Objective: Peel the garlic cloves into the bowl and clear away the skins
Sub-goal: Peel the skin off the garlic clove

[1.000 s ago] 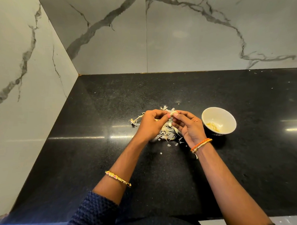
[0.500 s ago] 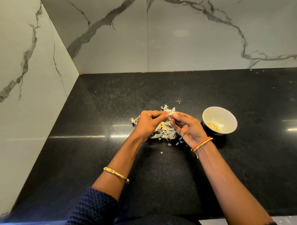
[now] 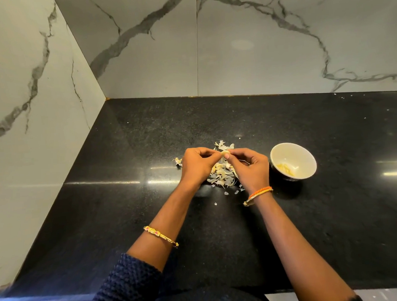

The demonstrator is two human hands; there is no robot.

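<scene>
Left hand (image 3: 197, 165) and right hand (image 3: 249, 165) pinching garlic clove (image 3: 225, 152) over skins (image 3: 223, 174) mid-counter. Advice: peeling gently, dropping skin onto pile, clove into bowl (image 3: 293, 161).

Glossy black speckled stone countertop (image 3: 127, 209), polished veined marble walls (image 3: 257, 58), smooth glazed ceramic bowl (image 3: 305, 155), papery garlic skins (image 3: 223, 174)

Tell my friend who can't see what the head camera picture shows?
Two hands, left hand and right hand, pinch one garlic clove together above a pile of skins on a black counter. A white bowl with peeled garlic sits just right.
</scene>
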